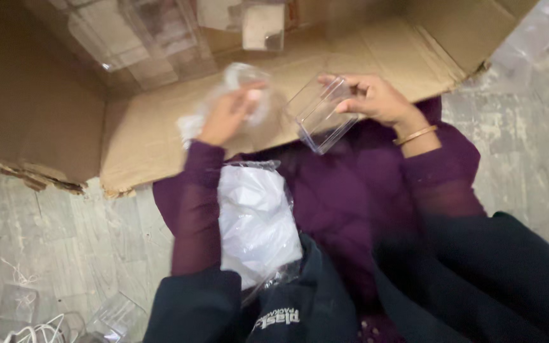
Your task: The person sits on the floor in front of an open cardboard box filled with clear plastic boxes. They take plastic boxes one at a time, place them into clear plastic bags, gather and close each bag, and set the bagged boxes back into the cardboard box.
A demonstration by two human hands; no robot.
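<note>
The right hand (376,98) holds a clear rectangular plastic box (321,114) by its upper edge, fingers curled over the rim and thumb along the side, so the box hangs tilted above the lap with its open face turned toward the camera; a thin gold bangle (415,134) sits on that wrist; the left hand (229,114) is closed around a crumpled piece of clear plastic wrap (249,95), which is blurred, so its exact shape cannot be told; the 2 hands are near each other, the wrap just beside the box but whether they touch cannot be told; both hands sit over a flattened brown cardboard sheet (160,127) that spreads across the upper half of the view, with a torn edge at its lower left; at the top of the cardboard stand more clear plastic boxes (160,38), stacked or grouped, their count unclear in the blur; on the lap, against the purple garment (351,197), lies a white bundle in a clear plastic bag (255,222), just beside the left forearm; a dark cloth (509,273) covers the lower right of the view; the grey stone floor (65,235) shows at the left and right, with a clear plastic piece (119,314) and some white cord (33,331) lying at the lower left.
</note>
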